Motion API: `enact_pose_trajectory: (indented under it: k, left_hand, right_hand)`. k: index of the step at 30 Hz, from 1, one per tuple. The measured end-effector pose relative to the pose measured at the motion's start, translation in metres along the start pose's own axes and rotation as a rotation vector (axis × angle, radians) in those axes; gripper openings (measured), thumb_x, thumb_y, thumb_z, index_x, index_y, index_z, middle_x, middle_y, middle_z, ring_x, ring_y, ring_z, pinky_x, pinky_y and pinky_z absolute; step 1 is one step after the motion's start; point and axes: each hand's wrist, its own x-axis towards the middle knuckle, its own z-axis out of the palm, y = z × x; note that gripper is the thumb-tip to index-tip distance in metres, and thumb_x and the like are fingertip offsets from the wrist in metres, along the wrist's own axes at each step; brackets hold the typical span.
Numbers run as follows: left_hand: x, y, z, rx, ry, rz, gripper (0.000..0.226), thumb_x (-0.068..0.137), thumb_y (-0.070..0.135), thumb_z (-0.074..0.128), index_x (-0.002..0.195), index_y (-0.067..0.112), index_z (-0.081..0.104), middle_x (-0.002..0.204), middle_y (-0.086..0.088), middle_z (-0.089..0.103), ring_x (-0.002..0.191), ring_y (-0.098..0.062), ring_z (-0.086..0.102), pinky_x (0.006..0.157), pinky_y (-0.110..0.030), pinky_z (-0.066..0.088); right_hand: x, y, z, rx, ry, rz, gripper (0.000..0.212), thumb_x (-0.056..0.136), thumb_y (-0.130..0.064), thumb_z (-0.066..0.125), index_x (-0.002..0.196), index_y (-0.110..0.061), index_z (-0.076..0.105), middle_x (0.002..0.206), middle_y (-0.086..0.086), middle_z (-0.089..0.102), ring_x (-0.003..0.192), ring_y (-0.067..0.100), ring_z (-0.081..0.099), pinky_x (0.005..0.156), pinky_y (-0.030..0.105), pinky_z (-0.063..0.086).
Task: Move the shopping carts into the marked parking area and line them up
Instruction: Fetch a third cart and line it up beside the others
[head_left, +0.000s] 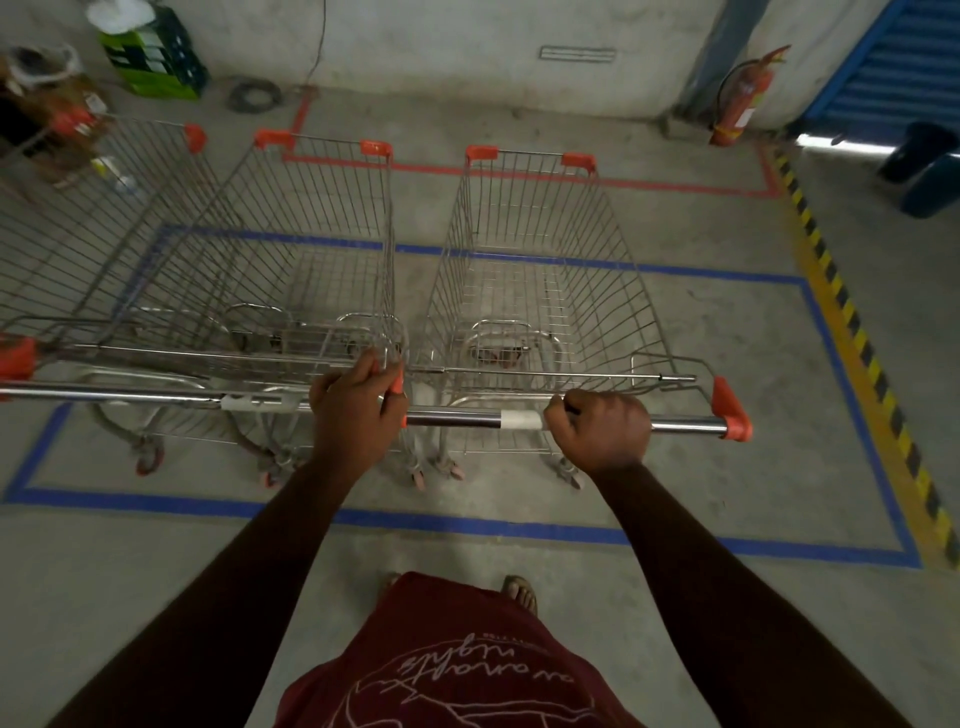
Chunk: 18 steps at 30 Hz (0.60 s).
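Observation:
Three wire shopping carts with orange corner caps stand side by side inside a blue tape rectangle (467, 525) on the concrete floor. The right cart (545, 249) has a steel handle bar (457, 419); my right hand (602, 431) grips it near its right end. My left hand (356, 410) grips the left end of that bar where it meets the orange handle cap of the middle cart (311, 244). The left cart (88, 223) runs off the frame's left edge. The carts' baskets hold nothing.
A red tape outline (623, 182) lies beyond the carts. Yellow-black hazard striping (852, 322) borders the right side. A red fire extinguisher (737, 98) stands by the back wall, a green crate (156, 57) and clutter at back left, dark bins (924, 166) at right.

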Motion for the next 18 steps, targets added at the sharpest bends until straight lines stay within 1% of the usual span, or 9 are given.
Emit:
enact_pose_trajectory:
  k: [4, 7, 10, 11, 13, 14, 15, 16, 18]
  left_hand:
    - [-0.001, 0.004, -0.003, -0.032, 0.032, 0.004, 0.031, 0.093, 0.029, 0.06, 0.118, 0.023, 0.076, 0.13, -0.005, 0.07, 0.1, -0.023, 0.074, 0.094, -0.049, 0.048]
    - [-0.002, 0.004, -0.005, -0.035, 0.031, 0.014, 0.032, 0.094, 0.028, 0.058, 0.12, 0.021, 0.075, 0.128, -0.004, 0.07, 0.102, -0.023, 0.073, 0.093, -0.046, 0.047]
    - [-0.003, 0.007, -0.01, -0.056, 0.007, 0.004, 0.03, 0.094, 0.026, 0.059, 0.12, 0.022, 0.073, 0.125, 0.001, 0.07, 0.095, -0.022, 0.071, 0.092, -0.046, 0.048]
    - [-0.002, 0.008, -0.013, -0.072, -0.01, -0.003, 0.028, 0.094, 0.027, 0.059, 0.118, 0.022, 0.072, 0.12, 0.003, 0.069, 0.092, -0.021, 0.07, 0.093, -0.046, 0.047]
    - [0.0, 0.011, -0.02, -0.116, -0.064, -0.003, 0.023, 0.092, 0.032, 0.057, 0.111, 0.023, 0.068, 0.104, 0.009, 0.065, 0.086, -0.019, 0.067, 0.094, -0.048, 0.046]
    - [0.001, 0.011, -0.023, -0.135, -0.088, 0.004, 0.022, 0.091, 0.035, 0.057, 0.109, 0.023, 0.065, 0.1, 0.01, 0.061, 0.084, -0.017, 0.064, 0.094, -0.048, 0.045]
    - [0.002, 0.011, -0.025, -0.146, -0.108, 0.009, 0.024, 0.091, 0.038, 0.057, 0.109, 0.024, 0.065, 0.1, 0.01, 0.061, 0.085, -0.016, 0.064, 0.095, -0.048, 0.045]
    - [0.001, 0.01, -0.026, -0.15, -0.125, 0.006, 0.028, 0.091, 0.041, 0.058, 0.112, 0.024, 0.065, 0.104, 0.009, 0.062, 0.092, -0.016, 0.065, 0.097, -0.047, 0.045]
    - [-0.002, 0.008, -0.025, -0.133, -0.144, -0.033, 0.037, 0.089, 0.045, 0.06, 0.121, 0.026, 0.064, 0.119, 0.007, 0.066, 0.109, -0.018, 0.065, 0.103, -0.049, 0.044]
  right_hand:
    - [0.0, -0.002, 0.002, -0.005, -0.03, -0.003, 0.043, 0.088, -0.042, 0.056, 0.054, -0.016, 0.059, 0.046, 0.003, 0.052, 0.042, 0.028, 0.047, 0.057, 0.027, 0.021]
    - [0.0, -0.006, 0.002, 0.01, -0.018, -0.003, 0.044, 0.089, -0.041, 0.055, 0.053, -0.016, 0.059, 0.045, 0.001, 0.049, 0.041, 0.025, 0.041, 0.057, 0.027, 0.021]
    - [-0.003, -0.006, 0.001, 0.045, 0.013, -0.014, 0.046, 0.092, -0.04, 0.056, 0.054, -0.016, 0.059, 0.045, 0.001, 0.05, 0.041, 0.024, 0.046, 0.056, 0.027, 0.024]
    - [-0.003, -0.005, 0.002, 0.058, 0.02, -0.019, 0.047, 0.093, -0.04, 0.057, 0.054, -0.016, 0.059, 0.045, 0.001, 0.051, 0.041, 0.025, 0.048, 0.056, 0.028, 0.025]
    - [-0.005, -0.003, 0.002, 0.09, 0.029, -0.029, 0.049, 0.096, -0.042, 0.057, 0.055, -0.016, 0.059, 0.047, 0.001, 0.053, 0.043, 0.026, 0.052, 0.057, 0.03, 0.031]
    - [-0.005, -0.001, 0.002, 0.108, 0.027, -0.037, 0.05, 0.098, -0.042, 0.057, 0.055, -0.016, 0.06, 0.048, 0.001, 0.055, 0.045, 0.027, 0.055, 0.06, 0.032, 0.036]
    - [-0.006, 0.0, 0.001, 0.125, 0.023, -0.051, 0.049, 0.099, -0.042, 0.058, 0.057, -0.017, 0.061, 0.05, 0.0, 0.058, 0.048, 0.027, 0.058, 0.067, 0.034, 0.041]
    - [-0.008, 0.002, -0.001, 0.136, 0.016, -0.062, 0.046, 0.1, -0.042, 0.059, 0.06, -0.019, 0.063, 0.054, -0.001, 0.062, 0.053, 0.026, 0.062, 0.077, 0.036, 0.046]
    - [-0.013, 0.004, -0.005, 0.165, 0.015, -0.057, 0.033, 0.1, -0.041, 0.062, 0.073, -0.024, 0.071, 0.066, -0.006, 0.071, 0.066, 0.02, 0.067, 0.099, 0.044, 0.045]
